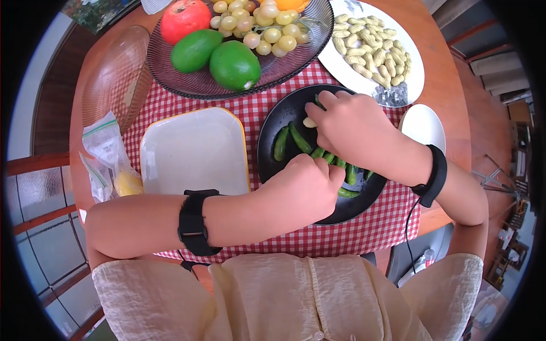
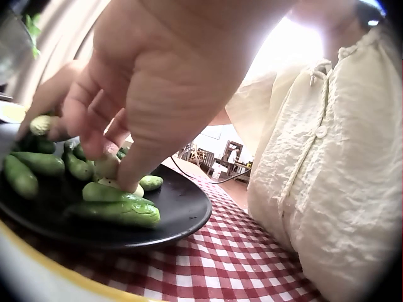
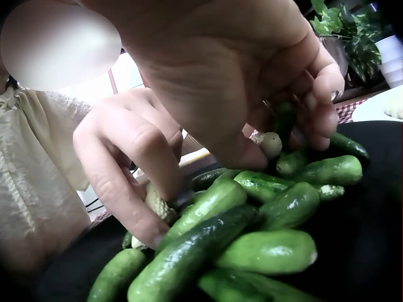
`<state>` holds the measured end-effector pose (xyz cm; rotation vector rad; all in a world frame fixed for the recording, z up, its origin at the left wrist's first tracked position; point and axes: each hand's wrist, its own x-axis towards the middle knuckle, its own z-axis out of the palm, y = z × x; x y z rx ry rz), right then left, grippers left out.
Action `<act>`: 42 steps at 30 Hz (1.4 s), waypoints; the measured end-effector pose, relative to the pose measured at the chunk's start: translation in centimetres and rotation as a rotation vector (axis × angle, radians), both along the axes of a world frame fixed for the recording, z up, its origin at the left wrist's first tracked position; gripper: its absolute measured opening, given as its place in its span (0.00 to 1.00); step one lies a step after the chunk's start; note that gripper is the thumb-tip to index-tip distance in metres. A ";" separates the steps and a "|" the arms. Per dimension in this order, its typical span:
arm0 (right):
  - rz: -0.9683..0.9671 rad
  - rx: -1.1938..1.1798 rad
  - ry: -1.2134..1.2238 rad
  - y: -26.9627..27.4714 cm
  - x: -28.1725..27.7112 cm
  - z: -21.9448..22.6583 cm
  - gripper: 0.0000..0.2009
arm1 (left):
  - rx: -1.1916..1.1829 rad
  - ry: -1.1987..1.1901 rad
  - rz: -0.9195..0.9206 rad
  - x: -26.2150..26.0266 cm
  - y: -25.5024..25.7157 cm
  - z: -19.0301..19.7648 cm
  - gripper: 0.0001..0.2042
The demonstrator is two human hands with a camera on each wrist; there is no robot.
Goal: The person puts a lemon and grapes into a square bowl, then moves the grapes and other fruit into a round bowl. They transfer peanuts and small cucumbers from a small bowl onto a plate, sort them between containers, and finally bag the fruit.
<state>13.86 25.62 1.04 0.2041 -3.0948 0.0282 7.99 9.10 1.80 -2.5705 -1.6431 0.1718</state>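
Note:
Both hands work over a black plate (image 1: pixel 267 170) piled with small green cucumbers (image 1: pixel 298 139). My left hand (image 1: pixel 304 190) reaches in at the plate's near side, its thumb and fingers pinching a peanut (image 3: pixel 157 204) down among the cucumbers. At the far side, my right hand (image 1: pixel 358 128) bends over the plate with curled fingers. It pinches another peanut (image 3: pixel 269 143) by the thumb tip, right against a dark green cucumber (image 3: pixel 284 118). In the head view the left hand hides its peanut.
Left of the plate lies a white yellow-rimmed tray (image 1: pixel 193 150). Behind stand a fruit bowl (image 1: pixel 159 77) and a white plate of peanuts (image 1: pixel 417 74). A white bowl (image 1: pixel 424 125) sits at right. Plastic bags (image 1: pixel 108 148) and a clear basket (image 1: pixel 108 85) are at left, on and beside a checked cloth (image 1: pixel 273 241).

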 end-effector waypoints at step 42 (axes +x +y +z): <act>-0.209 -0.025 -0.058 16.8 1.8 -1.1 0.32 | 0.210 -0.922 0.462 -2.5 13.3 -2.4 0.21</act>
